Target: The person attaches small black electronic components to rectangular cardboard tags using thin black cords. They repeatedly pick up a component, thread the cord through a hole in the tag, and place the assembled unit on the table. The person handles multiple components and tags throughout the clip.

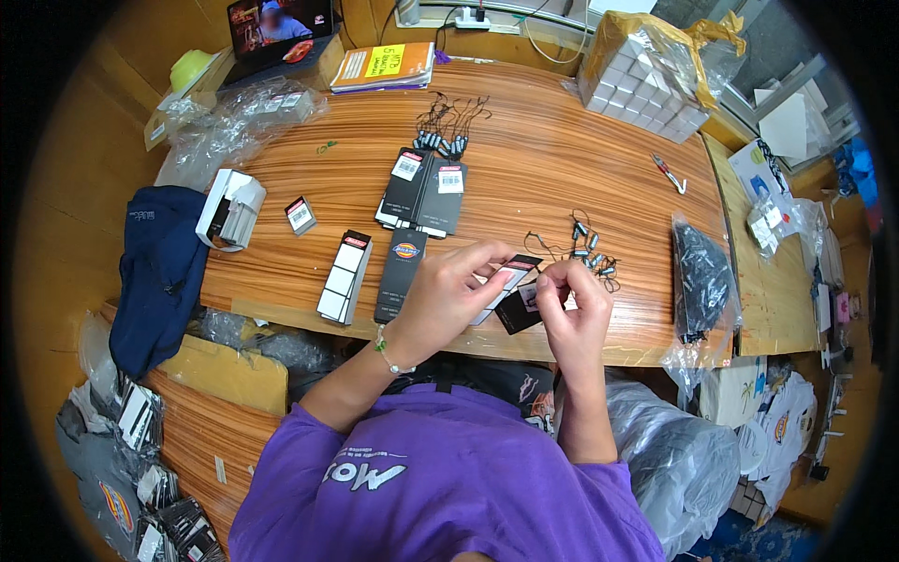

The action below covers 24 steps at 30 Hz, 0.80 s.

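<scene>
In my left hand [444,292] is a narrow white hang tag [504,283] with a dark and red top end, gripped between thumb and fingers. Close on its right, my right hand [575,302] has thumb and forefinger pinched together; whatever they hold is too small to make out. Below and between the hands shows a black hang tag [515,315], partly hidden. Black string loops with small grey seals [586,247] lie just beyond my right hand. To the left of my left hand are a stack of black tags [401,273] and a stack of white-panelled tags [345,279].
Farther back lie black tags with barcode stickers [405,195], strings trailing from them. A small sticker stack [300,215] and a white box [230,210] are left. Red-handled snippers [667,172], a bag of black strings [702,281] and wrapped white boxes [646,84] are right.
</scene>
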### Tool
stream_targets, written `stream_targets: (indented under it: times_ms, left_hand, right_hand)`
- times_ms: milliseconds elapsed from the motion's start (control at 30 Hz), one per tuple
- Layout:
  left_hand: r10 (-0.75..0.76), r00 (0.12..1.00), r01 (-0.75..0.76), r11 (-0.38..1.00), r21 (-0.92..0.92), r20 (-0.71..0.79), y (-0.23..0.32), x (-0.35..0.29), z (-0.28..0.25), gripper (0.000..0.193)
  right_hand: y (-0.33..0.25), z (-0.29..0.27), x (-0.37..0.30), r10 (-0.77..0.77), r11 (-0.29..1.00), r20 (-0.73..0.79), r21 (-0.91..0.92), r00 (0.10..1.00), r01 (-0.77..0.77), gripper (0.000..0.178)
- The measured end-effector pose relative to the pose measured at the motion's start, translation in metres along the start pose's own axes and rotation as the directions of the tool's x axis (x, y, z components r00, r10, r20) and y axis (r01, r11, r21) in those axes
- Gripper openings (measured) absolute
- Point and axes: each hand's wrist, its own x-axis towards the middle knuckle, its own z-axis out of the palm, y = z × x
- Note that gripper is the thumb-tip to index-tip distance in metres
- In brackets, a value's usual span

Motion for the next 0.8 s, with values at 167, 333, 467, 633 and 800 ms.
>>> stream_targets:
  times_ms: [167, 333, 467, 633, 800]
  left_hand:
    - [0.031, 0.998, -0.032, 0.999, 0.008, 0.05, 0.0043, 0.0008, 0.0037, 0.022]
    - [0.061, 0.996, -0.063, 0.997, 0.039, 0.064, 0.0002, -0.0017, 0.0032, 0.021]
    - [0.071, 0.993, -0.077, 0.995, 0.057, 0.097, 0.0015, 0.0011, -0.0009, 0.019]
    - [0.171, 0.98, -0.183, 0.977, 0.107, 0.106, 0.0065, 0.001, -0.0002, 0.019]
    - [0.311, 0.948, -0.317, 0.939, 0.137, 0.063, 0.0068, 0.0053, -0.0029, 0.019]
  right_hand:
    - [0.0014, -0.0012, 0.0012, 0.012, 1.0, -0.001, -0.022, 1.0, -0.012, 0.003]
    - [0.003, 0.0002, 0.0009, -0.006, 0.999, 0.002, -0.035, 1.0, 0.007, 0.004]
    - [0.0025, 0.0027, 0.0004, 0.05, 0.998, -0.001, 0.025, 0.999, -0.05, 0.004]
    - [0.0062, 0.0041, -0.0038, 0.176, 0.971, 0.007, 0.16, 0.984, -0.175, 0.007]
    - [0.0081, 0.0027, 0.0029, 0.083, 0.986, -0.138, 0.155, 0.987, -0.062, 0.01]
